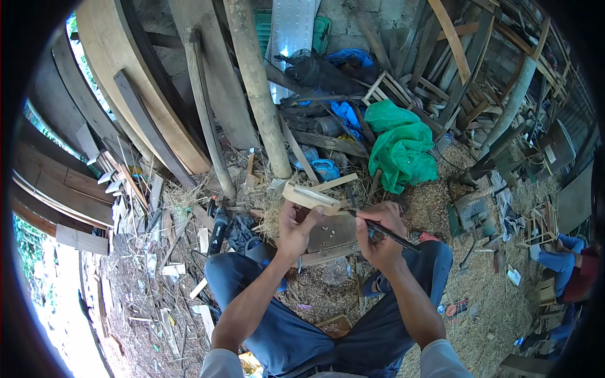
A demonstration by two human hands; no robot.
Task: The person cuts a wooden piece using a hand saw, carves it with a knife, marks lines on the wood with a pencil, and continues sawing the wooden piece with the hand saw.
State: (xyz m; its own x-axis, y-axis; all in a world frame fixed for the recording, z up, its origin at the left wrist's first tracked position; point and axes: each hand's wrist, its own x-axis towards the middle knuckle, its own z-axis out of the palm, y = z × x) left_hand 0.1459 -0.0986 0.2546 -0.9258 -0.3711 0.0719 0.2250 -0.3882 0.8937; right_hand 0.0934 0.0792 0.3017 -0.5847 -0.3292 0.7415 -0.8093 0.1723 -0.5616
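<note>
Both grips are closed; the left hand (293, 232) has thumb and fingers clamped on a pale curved wooden piece (307, 197), held up at the centre of the scene; the right hand (386, 234) has its fingers clamped round a dark slim tool (396, 237), whose tip points left, towards the right end of the wooden piece; I cannot tell whether the two touch; below and between the hands is a wooden block (333, 234), with the person's bent knees to left and right on the near side; a dark power tool (218, 230) lies near the left knee; farther off, to the right, is a crumpled green sheet (401, 151); tall boards (142, 82) lean at the far left; at the right edge another person (570, 264) is partly visible.
</note>
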